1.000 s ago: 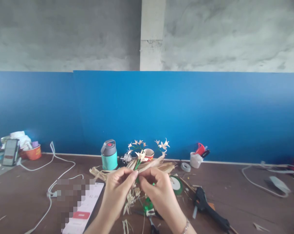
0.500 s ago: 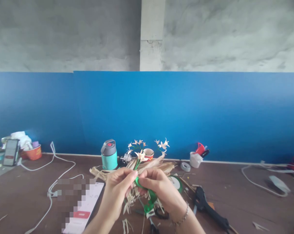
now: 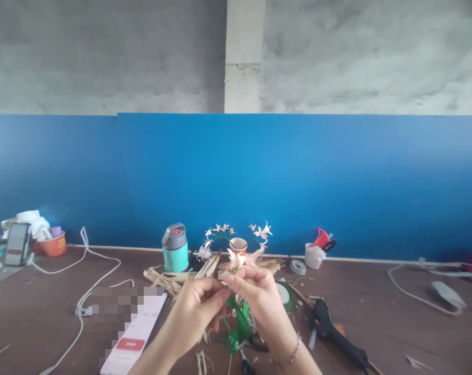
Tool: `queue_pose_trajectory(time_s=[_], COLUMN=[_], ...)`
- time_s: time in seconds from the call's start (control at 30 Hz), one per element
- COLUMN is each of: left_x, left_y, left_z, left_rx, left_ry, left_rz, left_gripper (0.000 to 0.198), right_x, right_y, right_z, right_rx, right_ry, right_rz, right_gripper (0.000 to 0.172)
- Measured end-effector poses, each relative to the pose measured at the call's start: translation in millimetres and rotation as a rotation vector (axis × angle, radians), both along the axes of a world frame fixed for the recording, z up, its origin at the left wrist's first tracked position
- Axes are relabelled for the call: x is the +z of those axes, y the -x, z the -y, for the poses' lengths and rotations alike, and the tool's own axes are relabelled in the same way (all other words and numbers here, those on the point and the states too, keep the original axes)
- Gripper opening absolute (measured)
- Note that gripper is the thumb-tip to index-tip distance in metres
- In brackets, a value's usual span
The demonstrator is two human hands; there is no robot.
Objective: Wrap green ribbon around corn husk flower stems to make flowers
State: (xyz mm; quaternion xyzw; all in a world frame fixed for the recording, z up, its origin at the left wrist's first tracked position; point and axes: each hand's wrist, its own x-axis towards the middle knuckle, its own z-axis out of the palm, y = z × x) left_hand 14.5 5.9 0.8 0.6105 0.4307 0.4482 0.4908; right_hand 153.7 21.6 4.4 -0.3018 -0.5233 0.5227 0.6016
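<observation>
A pale cream flower [image 3: 236, 258], with petals like dried husk, stands up between my hands on a short green stem. My right hand [image 3: 261, 291] pinches that stem just under the petals. At the lower left, my left hand [image 3: 205, 304] is closed, its thumb and fingertips pressed together where the green tape [image 3: 241, 323] meets the stem. The tape hangs below my fingers in a loose ribbon. The stem's lower end is hidden by my fingers. Behind, finished-looking small flowers [image 3: 220, 229] arch from a paper cup [image 3: 239, 244].
Dried husks [image 3: 165, 278] lie behind my hands, near a teal flask [image 3: 175, 250]. A phone [image 3: 136, 333] is at left. Scissors [image 3: 247, 362] lie below my hands. On the right are a black glue gun [image 3: 333, 333], a tape roll [image 3: 297, 267] and a white container [image 3: 314, 256].
The flower has come lower and slightly right. My right hand has moved from the green tape up to the stem below the petals; my left hand has shifted lower.
</observation>
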Motion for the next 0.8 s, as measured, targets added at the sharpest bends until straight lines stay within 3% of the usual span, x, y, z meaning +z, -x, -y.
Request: queue_pose_trajectory(time_s=[0.23,0.37,0.43,0.63,0.73,0.8], left_x=[-15.4,-22.0,-18.6,-0.6,-0.3,-1.8], left_y=[-5,-6,-5,-2,-2,-3], left_z=[2,0,0,2,2,2], left_rx=[0.343,0.458,0.409,0.11,0.012,0.018], left_ry=[-0.599,-0.742,-0.669,-0.194,-0.068,-0.046], left_rz=[-0.414,-0.481,-0.41,-0.039,0.073,0.102], left_gripper=[0.021,0.018,0.017,0.032,0.033,0.032], right_x=[-1.3,-3.4,-2.2,4.5,1.6,-1.0], right_y=[7,11,10,-6,-9,-8], right_z=[2,3,3,1,-1,-3], right_rx=[-0.237,-0.232,-0.175,0.199,0.223,0.187], right_ry=[-0.022,0.03,0.068,0.071,0.069,0.07], right_rz=[0.125,0.034,-0.024,-0.073,-0.126,-0.167], right_gripper=[0.032,0.036,0.033,0.014,0.01,0.013])
